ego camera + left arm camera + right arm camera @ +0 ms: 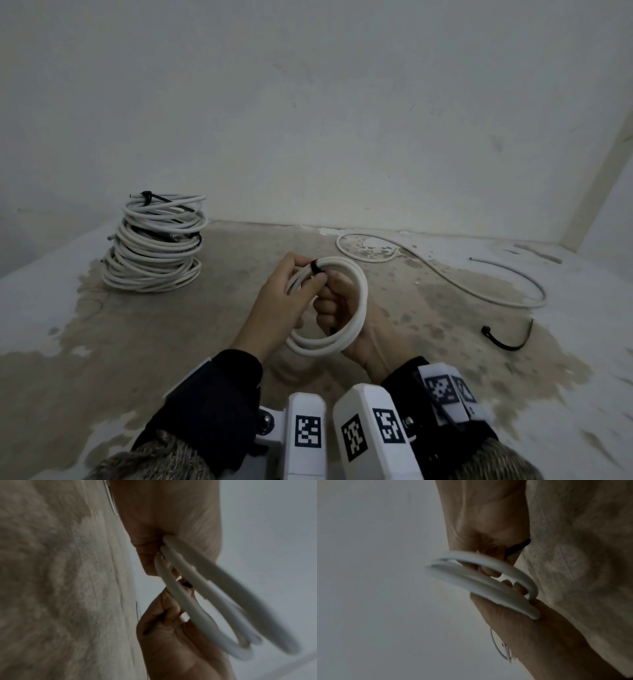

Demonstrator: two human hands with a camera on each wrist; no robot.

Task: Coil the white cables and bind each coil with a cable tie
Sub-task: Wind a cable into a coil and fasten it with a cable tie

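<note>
Both hands work above the middle of the floor (171, 342). My left hand (277, 301) pinches the coil in hand (356, 308) at its top, where a black cable tie (317, 267) wraps the turns. My right hand (337, 310) passes through the coil's opening, fingers curled round the tie's tail; the right wrist view shows that tail (519, 546) emerging from the fist. I judge this step to be drawing the tie tight.

Status by item, largest first:

1. Stack of bound coils (156, 246), near the floor's far-left edge by the wall (308, 102): several coils piled up, with black ties visible on the upper ones. Done.
2. Loose cable (442, 274), along the far-right part of the floor: uncoiled, snaking from a loop by the wall to a free end. Still to be coiled and bound.
3. Coil in hand: wound in a few turns; binding in progress.
4. Spare tie (507, 337), on the floor toward the right edge, unused, presumably for the loose cable.

Whether the tie has locked cannot be determined.
</note>
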